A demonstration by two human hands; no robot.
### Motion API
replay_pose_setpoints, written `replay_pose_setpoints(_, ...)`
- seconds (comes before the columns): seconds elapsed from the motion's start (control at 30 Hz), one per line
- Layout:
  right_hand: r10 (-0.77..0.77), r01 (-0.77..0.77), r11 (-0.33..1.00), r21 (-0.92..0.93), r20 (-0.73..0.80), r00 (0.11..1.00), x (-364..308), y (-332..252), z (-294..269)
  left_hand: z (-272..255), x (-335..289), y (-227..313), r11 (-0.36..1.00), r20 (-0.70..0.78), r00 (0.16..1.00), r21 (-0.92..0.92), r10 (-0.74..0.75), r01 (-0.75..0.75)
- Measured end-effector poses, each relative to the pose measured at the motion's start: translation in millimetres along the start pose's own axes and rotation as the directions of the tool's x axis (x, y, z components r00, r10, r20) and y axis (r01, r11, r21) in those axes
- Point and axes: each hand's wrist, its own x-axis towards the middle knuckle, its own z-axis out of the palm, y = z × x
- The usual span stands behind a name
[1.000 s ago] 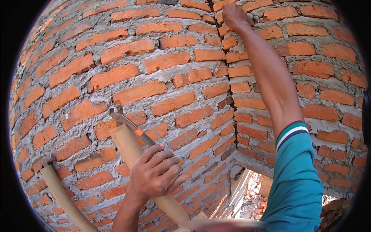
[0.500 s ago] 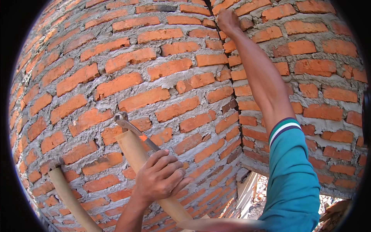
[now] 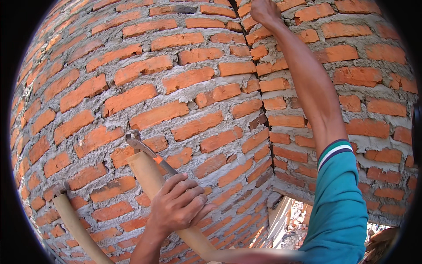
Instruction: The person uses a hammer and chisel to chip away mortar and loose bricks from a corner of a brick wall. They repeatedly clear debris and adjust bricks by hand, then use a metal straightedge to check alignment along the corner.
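My left hand (image 3: 178,204) is closed around the handles of a pair of pincers (image 3: 141,144) with an orange band. It rests against a thick, pale round pole (image 3: 147,171) that slants up to the left, and the pincers' metal jaws reach past the pole's top end. High up at the picture's upper edge, my right hand (image 3: 266,12) is curled into a fist close to the corner joint of the brick wall (image 3: 178,116). Whatever those fingers may hold is hidden. A teal sleeve with striped cuff covers the upper right arm.
Another pale pole (image 3: 77,224) leans at the lower left, with a dark metal piece at its top. Rough grey mortar fills the brick joints. A dark gap (image 3: 259,83) runs down the corner. Below right, an opening shows rubble (image 3: 299,213).
My right hand has risen along the corner, and its arm has shifted slightly right. The left hand keeps its grip on the pincers; it and the pole sit slightly further left in view.
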Motion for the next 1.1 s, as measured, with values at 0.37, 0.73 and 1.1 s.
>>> replay_pose_setpoints(0.37, -0.225, 0.180, 0.925, -0.336, -0.100, 0.969, 13, 1, -19, -1, 0, 2, 0.999, 0.030, 0.999, 0.018, -0.030, 0.030)
replay_pose_setpoints(0.73, -0.245, 0.227, 0.835, -0.502, 0.031, 0.969, -3, 8, -62, -1, -3, 2, 0.994, -0.009, 0.998, 0.098, 0.055, -0.054)
replay_pose_setpoints(1.1, -0.368, 0.400, 0.687, -0.607, 0.184, 0.911, -53, 22, -74, -8, -18, 0, 0.979, -0.138, 0.980, 0.165, 0.142, -0.119)
